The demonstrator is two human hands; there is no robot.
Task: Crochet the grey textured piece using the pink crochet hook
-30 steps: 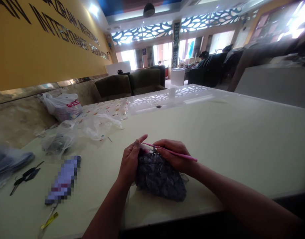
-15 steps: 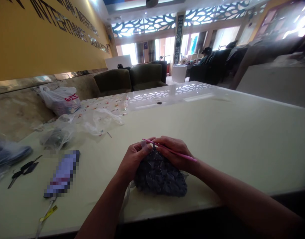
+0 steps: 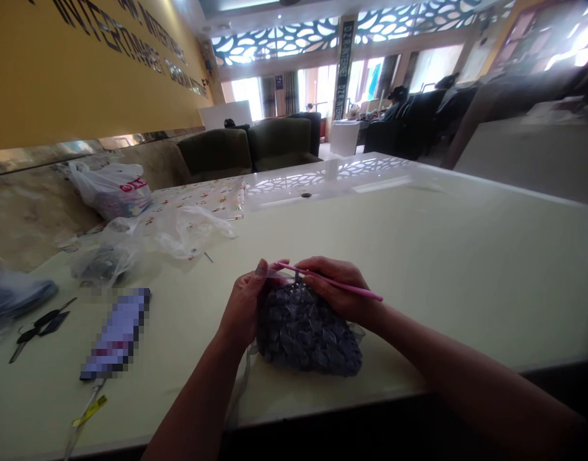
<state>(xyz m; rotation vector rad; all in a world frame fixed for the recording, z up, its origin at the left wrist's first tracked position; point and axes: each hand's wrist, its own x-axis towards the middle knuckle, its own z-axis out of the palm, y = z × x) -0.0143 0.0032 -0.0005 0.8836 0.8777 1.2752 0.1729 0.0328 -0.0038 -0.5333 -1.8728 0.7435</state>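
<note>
A dark grey-blue crocheted piece (image 3: 308, 330) with a ruffled texture rests near the table's front edge, between both hands. My right hand (image 3: 339, 285) is closed on a pink crochet hook (image 3: 356, 290), whose tip points left over the top of the piece. At the piece's upper left edge, my left hand (image 3: 248, 301) is closed with the thumb raised, gripping the piece and a sheer ribbon strand (image 3: 280, 275). The strand runs across to the hook. Another pale length of ribbon (image 3: 246, 374) hangs beside my left wrist.
On the left of the pale table (image 3: 447, 256) lie keys (image 3: 41, 326), a blurred flat purple object (image 3: 118, 333) with a cable, thin plastic bags (image 3: 192, 234) and a full white bag (image 3: 114, 189). Chairs (image 3: 279, 144) and seated people (image 3: 398, 102) are beyond.
My left thumb has lifted off the top of the piece and points up, with the strand now stretched toward the hook. The hook lies slightly higher at its handle end.
</note>
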